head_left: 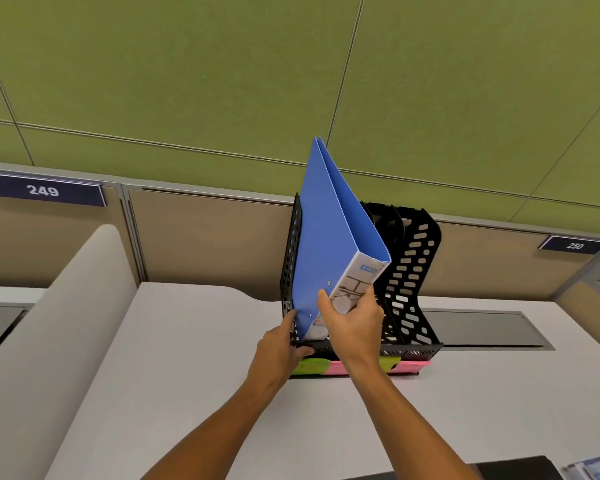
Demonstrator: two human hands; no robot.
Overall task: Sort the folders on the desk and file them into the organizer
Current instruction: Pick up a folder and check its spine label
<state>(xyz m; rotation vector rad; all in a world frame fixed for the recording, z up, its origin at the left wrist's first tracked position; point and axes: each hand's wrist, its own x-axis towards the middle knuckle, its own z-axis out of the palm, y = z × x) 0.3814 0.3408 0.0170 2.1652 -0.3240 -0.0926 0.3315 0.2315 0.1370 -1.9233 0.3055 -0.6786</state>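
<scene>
While my right hand (352, 320) is clamped on the lower spine of the blue folder (329, 237), thumb on the cover and fingers round the labelled edge, my left hand (281, 344) is closed on the front left corner of the organizer (413, 278), bracing it against the desk (187, 358). Tilted, the folder has its bottom corner already inside the leftmost slot, beside the left wall, and its top leaning back and left above the rack; the covers gape slightly at the top. The slots to the right look empty, though I cannot see into them fully. Green and pink strips (409, 367) lie just in front of the base. To finish this step well, I judge that I should swing the spine upright, keep both covers between the same dividers, and slide down until the bottom edge seats on the base, holding the rack firm so that it does not skid toward the partition (205, 233).
</scene>
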